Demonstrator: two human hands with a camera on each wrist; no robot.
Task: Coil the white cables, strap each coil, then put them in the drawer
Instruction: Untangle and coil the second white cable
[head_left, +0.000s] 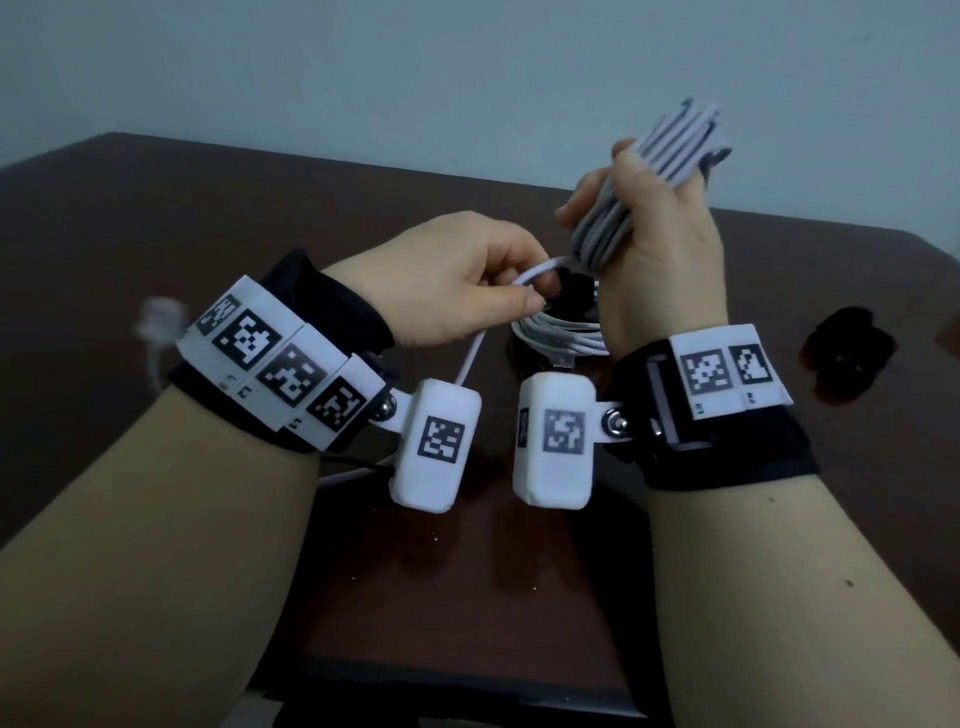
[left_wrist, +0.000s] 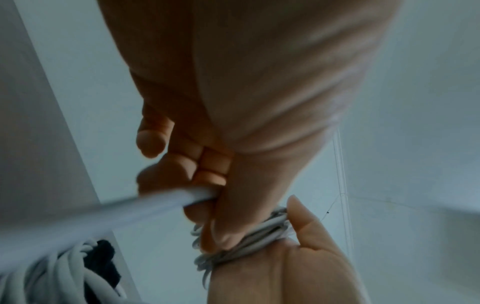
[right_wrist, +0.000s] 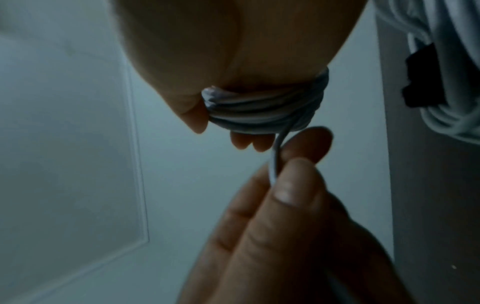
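While your right hand (head_left: 660, 244) grips the coil (head_left: 649, 182) and your left hand (head_left: 447, 291) pinches the loose cable (head_left: 470, 358), keep each wrap snug.

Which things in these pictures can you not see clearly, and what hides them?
- Drawer: in no view.
- White object at the table's left, head view: too blurred to identify.
- Finished coil on the table: partly hidden behind both hands.
- Loose cable end: passes under the left wrist camera.
- Black thing at right: too dark to tell.
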